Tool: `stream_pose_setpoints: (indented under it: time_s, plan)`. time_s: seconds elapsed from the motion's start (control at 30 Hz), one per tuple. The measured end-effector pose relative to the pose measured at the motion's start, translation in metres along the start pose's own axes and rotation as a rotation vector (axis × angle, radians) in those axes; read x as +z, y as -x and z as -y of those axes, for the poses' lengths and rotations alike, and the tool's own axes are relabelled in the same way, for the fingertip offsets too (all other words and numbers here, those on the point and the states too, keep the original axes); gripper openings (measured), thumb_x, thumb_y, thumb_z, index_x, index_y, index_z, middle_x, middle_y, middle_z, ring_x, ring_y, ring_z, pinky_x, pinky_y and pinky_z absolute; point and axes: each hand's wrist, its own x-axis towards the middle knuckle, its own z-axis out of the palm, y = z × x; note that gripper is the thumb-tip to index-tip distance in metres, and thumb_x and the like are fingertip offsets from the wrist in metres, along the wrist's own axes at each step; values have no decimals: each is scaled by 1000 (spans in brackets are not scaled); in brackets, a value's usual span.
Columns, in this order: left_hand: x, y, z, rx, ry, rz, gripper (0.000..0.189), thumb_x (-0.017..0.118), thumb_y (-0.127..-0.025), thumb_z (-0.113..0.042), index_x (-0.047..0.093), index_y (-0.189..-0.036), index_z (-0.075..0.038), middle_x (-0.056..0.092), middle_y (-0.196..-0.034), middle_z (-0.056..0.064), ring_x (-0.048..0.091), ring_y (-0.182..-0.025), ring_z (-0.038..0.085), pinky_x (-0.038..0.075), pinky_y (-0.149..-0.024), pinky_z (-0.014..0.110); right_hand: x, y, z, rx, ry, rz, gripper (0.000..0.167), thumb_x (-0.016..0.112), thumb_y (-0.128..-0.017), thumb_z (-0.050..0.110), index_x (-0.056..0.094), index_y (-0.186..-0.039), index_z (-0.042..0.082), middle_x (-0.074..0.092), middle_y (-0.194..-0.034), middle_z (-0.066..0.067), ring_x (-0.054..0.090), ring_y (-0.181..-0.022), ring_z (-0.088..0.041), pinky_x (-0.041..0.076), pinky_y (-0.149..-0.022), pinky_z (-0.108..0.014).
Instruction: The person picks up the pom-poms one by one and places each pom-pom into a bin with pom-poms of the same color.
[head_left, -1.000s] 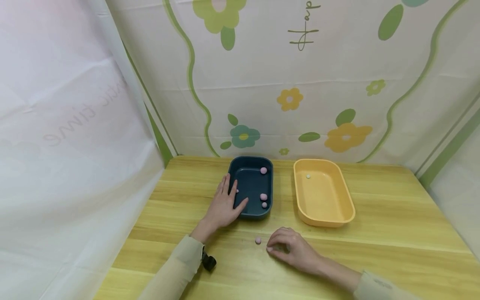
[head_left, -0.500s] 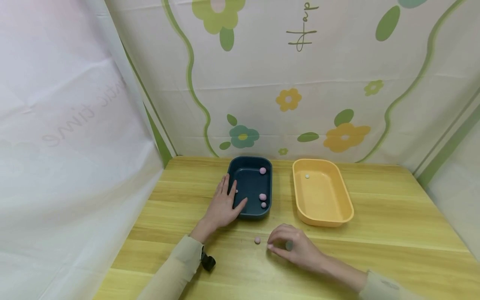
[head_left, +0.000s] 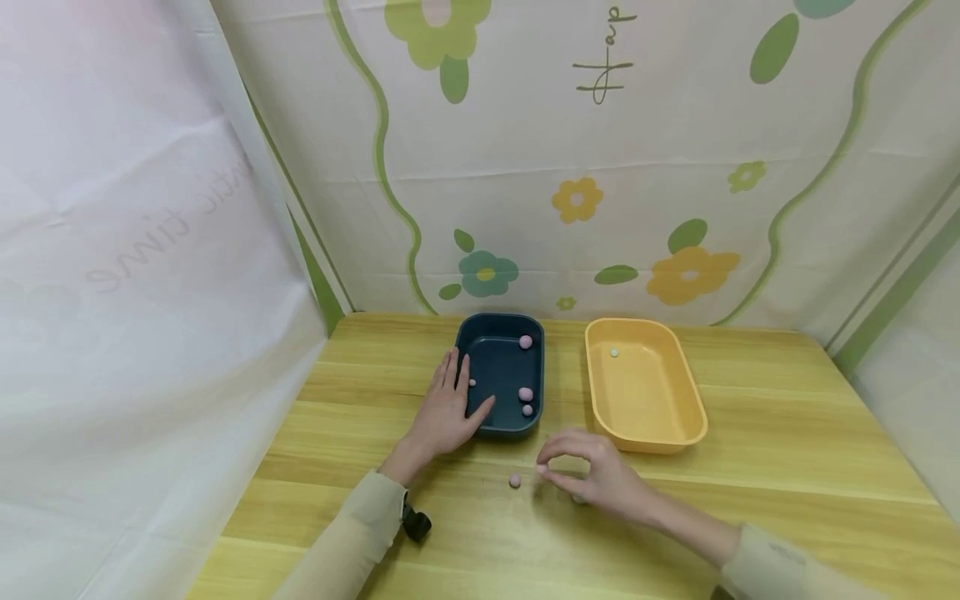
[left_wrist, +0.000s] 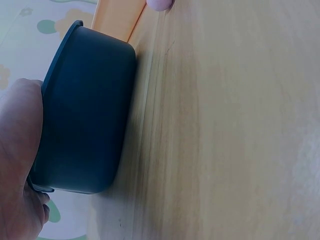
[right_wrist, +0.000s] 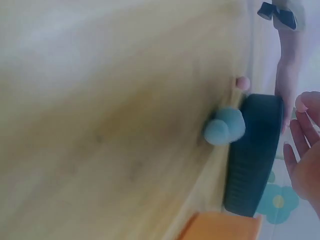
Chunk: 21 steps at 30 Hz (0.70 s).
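Right hand (head_left: 611, 479) pinches pink ball (head_left: 542, 469) in fingertips. Blue tray (head_left: 498, 362) lies ahead, to left, long sides running away. Left hand (head_left: 444, 417), nearer, touches tray's left edge, fingers apart.

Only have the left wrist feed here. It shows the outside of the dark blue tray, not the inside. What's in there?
Observer: Head view shows three pink balls along the right side of the dark blue tray, plus a smaller pale ball by the fingers of the left hand.

Operator: Right hand, what's it doing?

Observer: Pinching a small pink piece between thumb and finger.

Operator: Anything inside the yellow tray?

Observer: Yes, one small whitish ball, toward the far end.
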Motion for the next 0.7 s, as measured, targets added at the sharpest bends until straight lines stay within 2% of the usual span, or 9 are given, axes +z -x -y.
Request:
stream_pose_setpoints:
  time_s: [0.23, 0.4, 0.7]
  plan:
    - [3, 0, 2, -1, -28, 6, 95, 44, -112, -63, 13, -175, 0, 2, -185, 23, 6, -174, 41, 17, -142, 54, -8, -13, -5, 2, 33, -28, 27, 89, -88, -4, 81, -103, 17, 83, -102, 1, 76, -99, -15, 62, -98, -23]
    - [3, 0, 2, 11, -8, 3, 94, 46, -112, -62, 13, -175, 0, 3, -185, 25, 6, -174, 42, 17, -142, 55, -11, -18, -10, 15, 30, -39, 27, 88, -88, -4, 80, -104, 17, 81, -100, -1, 76, -99, -16, 60, -101, -22]
    - [1, 0, 2, 12, -5, -4, 94, 46, -112, -62, 14, -175, 0, 3, -185, 24, 7, -174, 43, 18, -141, 55, -13, -29, -24, 56, 79, -98, 26, 89, -86, -5, 81, -101, 15, 81, -100, 2, 77, -97, -16, 58, -101, -16]
